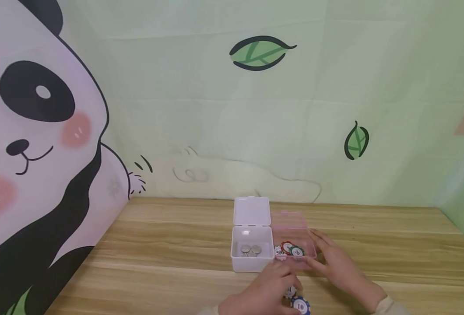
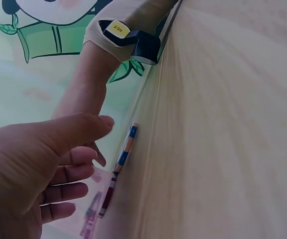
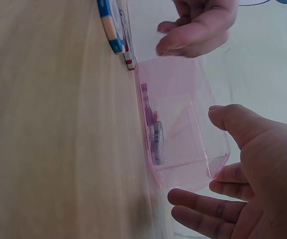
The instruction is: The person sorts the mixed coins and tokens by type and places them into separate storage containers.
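Two poker chips lie on the table in the head view: a blue-edged 10 chip (image 1: 300, 305) and a red-and-white-edged chip (image 1: 290, 292) just beyond it. My left hand (image 1: 261, 288) hovers at their left, fingers loosely bent; in the left wrist view nothing is between its thumb and fingers. A clear pink box (image 1: 310, 247) stands with its lid up, holding several chips, among them a green-edged chip (image 1: 297, 251) and a red-edged chip (image 1: 287, 246). My right hand (image 1: 340, 264) holds that box at its right side, thumb near the front corner, fingers farther back.
A white box (image 1: 251, 264) with its lid raised stands against the pink box's left side. Inside it are round silvery pieces (image 1: 256, 249) with thin stems. The wooden table (image 1: 169, 262) ends at a printed cloth backdrop (image 1: 200, 109) behind and at both sides.
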`<state>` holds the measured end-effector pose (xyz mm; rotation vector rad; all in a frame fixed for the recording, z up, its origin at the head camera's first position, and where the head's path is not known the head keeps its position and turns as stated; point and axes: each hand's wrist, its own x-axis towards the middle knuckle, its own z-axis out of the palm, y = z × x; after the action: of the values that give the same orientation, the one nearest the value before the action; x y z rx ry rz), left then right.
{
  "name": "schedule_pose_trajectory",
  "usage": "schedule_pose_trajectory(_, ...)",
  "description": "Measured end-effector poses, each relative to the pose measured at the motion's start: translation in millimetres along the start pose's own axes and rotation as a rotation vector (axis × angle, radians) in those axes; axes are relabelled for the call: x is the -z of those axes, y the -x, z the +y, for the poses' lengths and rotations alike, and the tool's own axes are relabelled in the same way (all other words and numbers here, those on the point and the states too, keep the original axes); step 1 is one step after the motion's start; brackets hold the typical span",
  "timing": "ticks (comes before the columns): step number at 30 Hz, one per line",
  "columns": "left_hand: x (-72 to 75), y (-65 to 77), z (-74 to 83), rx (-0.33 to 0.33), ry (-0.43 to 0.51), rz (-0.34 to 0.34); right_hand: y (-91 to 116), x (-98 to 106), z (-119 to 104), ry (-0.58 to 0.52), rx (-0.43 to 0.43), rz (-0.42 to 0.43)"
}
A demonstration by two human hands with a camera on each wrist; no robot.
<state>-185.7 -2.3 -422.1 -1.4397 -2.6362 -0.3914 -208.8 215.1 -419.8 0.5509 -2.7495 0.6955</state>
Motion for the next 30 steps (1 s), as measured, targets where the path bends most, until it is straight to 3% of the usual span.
schedule_pose_trajectory(5,-4.7,-0.4,-1.5,0.016,0.004,-0.055,-0.2,-0.6,-1.0,0.002,0.002,-0.006)
schedule_pose_trajectory(17,-11.2,0.6,-5.4,-0.013,-0.009,-0.057,0.0,-2.0,-0.6,-0.009,0.003,-0.008)
schedule_pose_trajectory(30,-13.5,-1.3,-4.0,-0.039,-0.057,-0.013,-0.9,-0.5,2.0,0.006,-0.014,-0.023)
